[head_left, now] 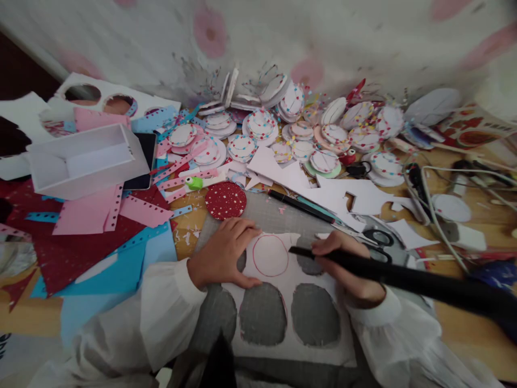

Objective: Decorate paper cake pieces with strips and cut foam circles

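Note:
A white foam board (264,350) with several large round holes lies on a grey cutting mat (258,207). A circle drawn in red (271,256) marks an uncut part of it. My left hand (230,253) rests on the board left of that circle, its fingers spread. My right hand (347,264) is closed around a long black pen-like tool (363,267), whose exact kind I cannot make out. The tool's dark tip is at the circle's right edge; I cannot tell whether it touches. Just beyond my left hand lies a dark red starred disc (225,200).
Behind the mat are many decorated discs (260,125). A black pen (301,206), scissors (377,237) and white scraps (363,196) lie ahead. At left, a white box (86,161) stands among coloured paper (137,269). A pale cable (436,221) runs at right.

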A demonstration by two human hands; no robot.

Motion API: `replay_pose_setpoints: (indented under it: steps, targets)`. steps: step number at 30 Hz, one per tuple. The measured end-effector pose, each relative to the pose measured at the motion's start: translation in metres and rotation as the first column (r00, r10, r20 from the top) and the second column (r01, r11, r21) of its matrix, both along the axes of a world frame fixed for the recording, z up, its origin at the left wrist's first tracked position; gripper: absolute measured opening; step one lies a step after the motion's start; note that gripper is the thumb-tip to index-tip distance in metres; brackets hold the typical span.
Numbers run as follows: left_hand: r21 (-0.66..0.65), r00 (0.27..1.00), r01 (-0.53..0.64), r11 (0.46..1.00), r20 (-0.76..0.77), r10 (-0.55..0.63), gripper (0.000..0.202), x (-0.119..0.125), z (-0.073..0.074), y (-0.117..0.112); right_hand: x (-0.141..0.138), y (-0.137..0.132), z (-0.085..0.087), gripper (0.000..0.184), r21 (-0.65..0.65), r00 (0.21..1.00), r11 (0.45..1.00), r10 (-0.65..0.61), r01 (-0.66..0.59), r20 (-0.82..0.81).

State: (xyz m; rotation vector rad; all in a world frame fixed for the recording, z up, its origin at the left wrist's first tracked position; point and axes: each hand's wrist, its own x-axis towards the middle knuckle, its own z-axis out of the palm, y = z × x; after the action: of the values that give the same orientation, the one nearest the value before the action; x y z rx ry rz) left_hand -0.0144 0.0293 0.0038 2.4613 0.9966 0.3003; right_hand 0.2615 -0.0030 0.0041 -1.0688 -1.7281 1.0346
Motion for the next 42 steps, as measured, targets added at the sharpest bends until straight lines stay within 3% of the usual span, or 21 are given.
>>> replay_pose_setpoints:
  steps: [1,3,11,14,17,23,29,33,42]
  targets:
    - [0.005,1.000,0.001,1.000,0.001,-0.001,0.093,0.000,0.000,0.000,0.002,0.002,0.000,0.004,-0.055,0.992,0.991,-0.123,0.121,-0.019]
    - [0.022,1.000,-0.001,1.000,0.000,0.001,0.092,0.000,0.001,-0.001,0.003,0.007,0.000,0.008,-0.159,0.964,0.956,-0.259,0.245,-0.068]
    - [0.108,0.991,-0.135,0.985,-0.005,0.137,0.084,0.012,0.003,-0.013,-0.016,0.005,0.020,0.010,-0.249,0.896,0.900,-0.405,0.357,-0.179]
    - [0.084,0.986,-0.164,0.983,-0.002,0.165,0.075,0.014,0.005,-0.019,-0.029,-0.010,0.030,0.010,-0.262,0.888,0.888,-0.428,0.377,-0.171]
    - [0.014,0.993,-0.103,0.995,0.060,0.102,0.080,0.010,0.006,-0.020,-0.048,-0.024,0.033,0.009,-0.243,0.880,0.883,-0.446,0.402,-0.165]
    - [-0.123,0.978,0.063,0.990,0.206,-0.037,0.087,-0.007,0.001,-0.012,-0.082,-0.036,0.015,0.012,-0.107,0.922,0.920,-0.383,0.376,-0.050]
    - [-0.134,0.975,0.080,0.988,0.216,-0.050,0.072,-0.009,-0.004,-0.007,-0.088,-0.038,-0.001,0.014,-0.061,0.942,0.940,-0.334,0.336,0.040]
    - [-0.147,0.972,0.075,0.986,0.232,-0.039,0.065,-0.008,-0.003,-0.006,-0.092,-0.039,-0.003,0.013,0.050,0.933,0.935,-0.353,0.350,0.073]
    - [-0.143,0.981,0.090,0.986,0.182,-0.063,0.067,-0.007,-0.004,-0.005,-0.096,-0.043,-0.005,0.013,0.106,0.918,0.927,-0.372,0.359,0.141]
